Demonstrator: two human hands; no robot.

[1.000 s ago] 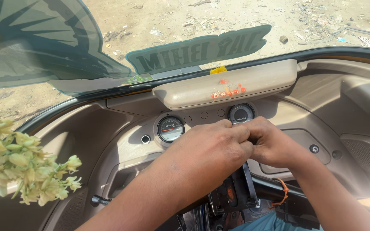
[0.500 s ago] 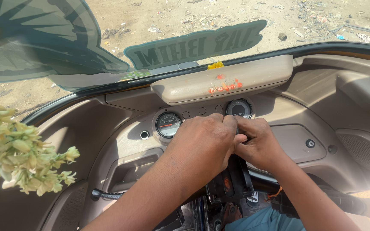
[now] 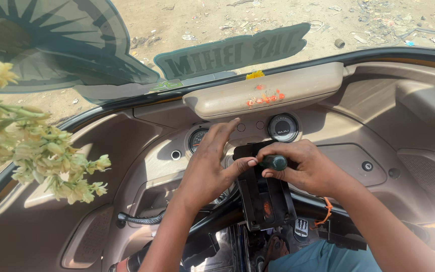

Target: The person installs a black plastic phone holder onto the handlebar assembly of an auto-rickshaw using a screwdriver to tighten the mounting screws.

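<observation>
View: looking down from the person's head into the front of a small vehicle, with both bare arms reaching forward to the dashboard.
Right hand: the right hand [image 3: 305,168] is curled closed around a small dark green knob [image 3: 275,162], with the thumb and fingertips pinching it from both sides.
Knob: it sits at the top of a black bracket [image 3: 265,194], just below the gauges and near the middle of the dashboard.
Left hand: the left hand [image 3: 210,166] is open, fingers stretched upward over the dashboard face; its thumb reaches right and touches the knob. It grips nothing.
Bracket: a black upright mount that runs down from the knob towards the floor, between the two forearms.
Gauges: a round dial [image 3: 283,127] is in plain view above the right hand; a second dial [image 3: 196,138] is partly hidden behind the left fingers.
Dashboard shelf: a tan padded ledge [image 3: 298,88] runs across above the dials, with small orange-red marks on it and a yellow flower [image 3: 255,75] at its back edge.
Flowers: a garland of pale yellow-green buds [image 3: 36,146] hangs at the left, well apart from the hands.
Outside: dusty ground [image 3: 237,15] with scattered litter shows through the windscreen.
</observation>
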